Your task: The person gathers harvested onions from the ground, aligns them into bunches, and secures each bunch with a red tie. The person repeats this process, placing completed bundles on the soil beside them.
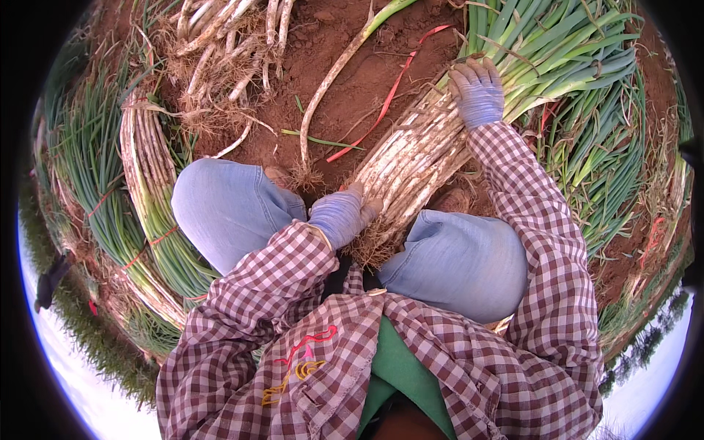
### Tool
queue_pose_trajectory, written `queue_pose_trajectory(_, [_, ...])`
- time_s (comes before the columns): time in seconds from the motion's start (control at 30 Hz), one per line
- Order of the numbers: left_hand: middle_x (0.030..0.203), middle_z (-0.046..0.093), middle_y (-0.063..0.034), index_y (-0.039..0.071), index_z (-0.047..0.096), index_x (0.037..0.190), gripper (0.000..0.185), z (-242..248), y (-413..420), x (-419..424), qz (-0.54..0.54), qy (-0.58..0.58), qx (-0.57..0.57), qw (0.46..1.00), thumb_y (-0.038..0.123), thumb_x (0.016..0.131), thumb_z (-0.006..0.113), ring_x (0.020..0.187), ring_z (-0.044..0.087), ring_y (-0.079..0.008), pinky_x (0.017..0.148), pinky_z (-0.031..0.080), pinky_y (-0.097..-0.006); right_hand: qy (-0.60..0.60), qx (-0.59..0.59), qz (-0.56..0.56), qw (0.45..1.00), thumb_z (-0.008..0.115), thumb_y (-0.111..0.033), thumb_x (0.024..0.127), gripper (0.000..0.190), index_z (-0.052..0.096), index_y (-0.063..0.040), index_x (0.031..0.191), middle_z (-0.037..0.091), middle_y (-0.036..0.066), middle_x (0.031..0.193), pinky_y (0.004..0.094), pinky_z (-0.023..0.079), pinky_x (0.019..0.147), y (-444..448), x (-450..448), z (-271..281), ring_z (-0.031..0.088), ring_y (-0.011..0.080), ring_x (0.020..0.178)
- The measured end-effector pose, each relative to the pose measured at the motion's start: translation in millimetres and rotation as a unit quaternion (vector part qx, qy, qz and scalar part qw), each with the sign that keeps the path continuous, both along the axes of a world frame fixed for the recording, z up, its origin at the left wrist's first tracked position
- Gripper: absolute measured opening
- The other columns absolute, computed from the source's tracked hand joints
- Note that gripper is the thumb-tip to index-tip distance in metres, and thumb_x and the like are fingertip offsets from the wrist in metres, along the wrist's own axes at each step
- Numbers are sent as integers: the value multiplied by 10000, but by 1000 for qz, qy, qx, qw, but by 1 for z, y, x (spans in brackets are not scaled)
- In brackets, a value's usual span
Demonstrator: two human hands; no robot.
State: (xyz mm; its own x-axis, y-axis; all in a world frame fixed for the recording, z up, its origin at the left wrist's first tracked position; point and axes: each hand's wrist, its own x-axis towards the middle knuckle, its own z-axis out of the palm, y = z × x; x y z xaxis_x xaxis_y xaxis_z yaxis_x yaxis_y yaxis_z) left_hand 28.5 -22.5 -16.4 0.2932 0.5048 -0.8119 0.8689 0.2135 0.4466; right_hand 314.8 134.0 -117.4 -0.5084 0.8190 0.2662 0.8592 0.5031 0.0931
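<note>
A thick bundle of long green onions (pixel 421 146) lies slantwise before me, roots between my knees and green leaves at the upper right. My left hand (pixel 344 214), in a soiled blue-and-tan work glove, grips the white stalks at the root end. Farther up, my right hand (pixel 477 93), gloved alike, rests with bent fingers over the stalks where they turn green; whether it grips them I cannot tell. A red tie strip (pixel 389 99) lies on the soil left of the bundle. Near it a single green onion (pixel 324 91) lies with its roots by my left knee.
Tied onion bundles (pixel 148 148) with red bands lie at the left. Loose onions with bushy roots (pixel 220 60) are heaped at the upper left. More green leaves (pixel 597 159) spread at the right on reddish soil. A dark figure, perhaps a person (pixel 50 281), is at the far left.
</note>
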Motion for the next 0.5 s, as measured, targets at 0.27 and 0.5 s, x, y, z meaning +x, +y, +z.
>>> queue_pose_trajectory(0.27, [1187,615,-186,117,297,1471,625,-48,17,-22,-54,-94,-82,991,371,949,531,1056,608,-316,896,474,-417,-39,16,-24,999,644,-259,836,194,660,-217,1025,662,-56,1103,392,277,1118,-5,-5,-11,530,136,1176])
queue_pose_trajectory(0.5, [1082,645,-130,86,482,1316,450,-40,32,4,-128,40,-59,989,329,943,552,994,619,-270,849,481,-417,-59,31,-45,997,593,-328,890,222,665,-226,1075,661,-64,1133,374,273,1122,-6,0,-7,532,117,1173])
